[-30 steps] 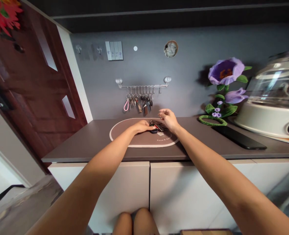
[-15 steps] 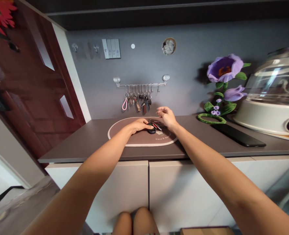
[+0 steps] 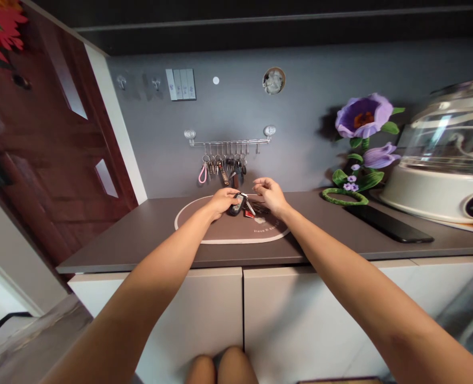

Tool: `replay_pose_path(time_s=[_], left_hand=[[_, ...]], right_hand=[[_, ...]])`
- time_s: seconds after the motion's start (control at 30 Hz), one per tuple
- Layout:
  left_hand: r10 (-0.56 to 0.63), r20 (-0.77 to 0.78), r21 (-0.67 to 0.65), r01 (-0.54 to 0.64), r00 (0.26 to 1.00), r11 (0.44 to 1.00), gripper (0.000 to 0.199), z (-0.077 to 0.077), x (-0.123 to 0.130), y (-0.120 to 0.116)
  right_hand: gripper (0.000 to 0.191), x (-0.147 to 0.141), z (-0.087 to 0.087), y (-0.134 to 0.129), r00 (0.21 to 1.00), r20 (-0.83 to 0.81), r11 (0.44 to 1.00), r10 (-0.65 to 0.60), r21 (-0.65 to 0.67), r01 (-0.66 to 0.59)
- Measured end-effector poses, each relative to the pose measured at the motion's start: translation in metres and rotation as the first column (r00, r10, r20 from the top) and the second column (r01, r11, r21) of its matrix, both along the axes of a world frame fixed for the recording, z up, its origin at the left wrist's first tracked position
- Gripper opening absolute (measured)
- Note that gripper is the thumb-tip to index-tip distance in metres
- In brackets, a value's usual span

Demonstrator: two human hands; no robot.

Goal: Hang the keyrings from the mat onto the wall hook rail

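My left hand [image 3: 222, 202] is closed on a black car key fob [image 3: 235, 208], held above the brown oval mat [image 3: 220, 230]. From the fob's ring a silver key [image 3: 251, 208] hangs to the right, with a small red tag [image 3: 249, 214] beside it. My right hand [image 3: 272, 196] hovers just right of the fob, fingers loosely bent and apart, nothing visible in them. Below that hand lie darker keys [image 3: 263, 207] on the mat, partly hidden by it.
Several key bunches [image 3: 224, 165] hang from a clear hook rail [image 3: 230, 142] on the grey wall. To the right are a black phone [image 3: 392, 224], a purple fabric flower [image 3: 364, 116] and a white appliance [image 3: 424, 189] with a clear cover. A dark shelf [image 3: 260, 32] overhangs the counter.
My left hand has lifted and tilted the fob slightly to the left, so the silver key and red tag now hang from it. The right hand has barely moved.
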State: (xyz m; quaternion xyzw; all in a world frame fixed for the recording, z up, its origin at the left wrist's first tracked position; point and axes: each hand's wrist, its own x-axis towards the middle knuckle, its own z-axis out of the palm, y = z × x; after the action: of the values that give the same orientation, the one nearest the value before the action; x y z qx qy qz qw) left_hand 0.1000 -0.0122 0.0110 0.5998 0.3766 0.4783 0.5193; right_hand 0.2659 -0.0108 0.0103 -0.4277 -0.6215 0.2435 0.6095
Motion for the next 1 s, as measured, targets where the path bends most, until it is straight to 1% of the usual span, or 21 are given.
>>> replay_pose_path(time_s=[0.17, 0.33, 0.47, 0.67, 0.8, 1.0], left_hand=[[-0.032, 0.138, 0.035, 0.027, 0.990, 0.999, 0.025, 0.004, -0.002, 0.004], [-0.034, 0.284, 0.067, 0.015, 0.958, 0.998, 0.023, 0.009, -0.005, 0.007], [-0.110, 0.370, 0.090, 0.082, 0.923, 0.993, 0.022, 0.013, -0.007, 0.006], [-0.187, 0.423, 0.086, 0.166, 0.886, 0.982, 0.023, 0.017, -0.012, 0.003], [-0.217, 0.448, 0.092, 0.197, 0.867, 0.976, 0.025, 0.019, -0.013, 0.001], [-0.268, 0.437, 0.108, 0.246, 0.859, 0.963, 0.024, 0.019, -0.012, -0.002]], right_hand=[[0.023, -0.002, 0.000, -0.001, 0.998, -0.013, 0.998, 0.055, -0.008, -0.055], [0.021, -0.006, 0.003, -0.009, 0.996, -0.013, 0.996, 0.094, 0.008, -0.093], [0.020, -0.010, 0.007, -0.015, 0.996, 0.005, 0.996, 0.091, 0.012, -0.091], [0.022, -0.010, 0.007, -0.017, 0.994, 0.028, 0.993, 0.107, 0.046, -0.108], [0.025, -0.011, 0.008, -0.019, 0.992, 0.062, 0.990, 0.114, 0.077, -0.119], [0.026, -0.013, 0.010, -0.024, 0.982, 0.068, 0.982, 0.174, 0.057, -0.178]])
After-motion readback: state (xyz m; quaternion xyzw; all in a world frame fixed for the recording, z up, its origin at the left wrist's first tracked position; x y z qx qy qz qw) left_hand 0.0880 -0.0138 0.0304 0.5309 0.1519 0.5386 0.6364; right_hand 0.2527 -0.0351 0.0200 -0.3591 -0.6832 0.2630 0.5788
